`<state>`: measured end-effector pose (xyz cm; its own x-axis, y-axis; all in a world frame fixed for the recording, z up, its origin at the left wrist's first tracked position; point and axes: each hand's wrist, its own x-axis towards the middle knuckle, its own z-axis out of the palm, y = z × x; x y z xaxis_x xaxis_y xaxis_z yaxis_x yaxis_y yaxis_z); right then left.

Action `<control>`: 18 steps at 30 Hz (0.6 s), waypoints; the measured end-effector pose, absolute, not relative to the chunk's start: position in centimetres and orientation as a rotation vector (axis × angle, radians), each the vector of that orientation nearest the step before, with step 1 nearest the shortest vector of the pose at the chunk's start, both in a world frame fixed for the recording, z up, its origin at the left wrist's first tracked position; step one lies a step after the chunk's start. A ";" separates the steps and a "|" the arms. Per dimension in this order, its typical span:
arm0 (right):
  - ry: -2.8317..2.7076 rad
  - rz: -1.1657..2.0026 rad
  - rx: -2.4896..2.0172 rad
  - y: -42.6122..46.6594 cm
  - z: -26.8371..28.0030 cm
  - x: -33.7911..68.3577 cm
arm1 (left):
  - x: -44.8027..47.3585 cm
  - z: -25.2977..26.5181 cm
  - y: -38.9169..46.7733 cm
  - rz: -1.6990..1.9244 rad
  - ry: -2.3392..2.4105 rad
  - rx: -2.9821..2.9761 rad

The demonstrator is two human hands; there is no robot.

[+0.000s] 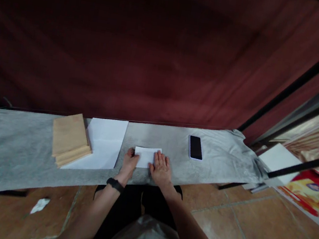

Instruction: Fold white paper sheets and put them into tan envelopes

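Observation:
A small folded white paper (145,158) lies on the grey cloth in front of me. My left hand (129,164), with a dark band on its wrist, grips the paper's left edge, thumb on top and the other fingers curled and partly hidden. Flat across the right end of the paper rests my right hand (162,170), its fingers stretched out and slightly apart. To the left are a stack of brown paper envelopes (69,134) and, partly beneath it, larger white sheets (107,143).
A phone (196,147) with a dark screen lies to the right on the narrow cloth-covered table (19,145). Behind the table hangs a dark red curtain (157,54). A red and yellow box (313,196) stands at the far right. White scrap (40,206) lies on the tiled floor.

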<state>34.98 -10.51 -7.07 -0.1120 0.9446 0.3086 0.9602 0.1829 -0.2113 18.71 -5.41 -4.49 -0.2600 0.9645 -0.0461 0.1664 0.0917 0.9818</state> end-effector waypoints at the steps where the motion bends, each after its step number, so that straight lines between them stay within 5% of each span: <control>1: -2.092 -0.058 -1.795 -10.6 -7.0 35.0 | 18.8 -4.4 -5.6 1.240 1.558 1.128; 10: -1.836 0.295 -1.731 -10.4 -5.1 34.5 | 20.1 -2.1 -7.9 1.291 1.585 1.177; 18: -1.157 1.050 -1.218 -10.4 1.2 31.5 | 21.0 2.0 -11.4 1.266 1.457 2.258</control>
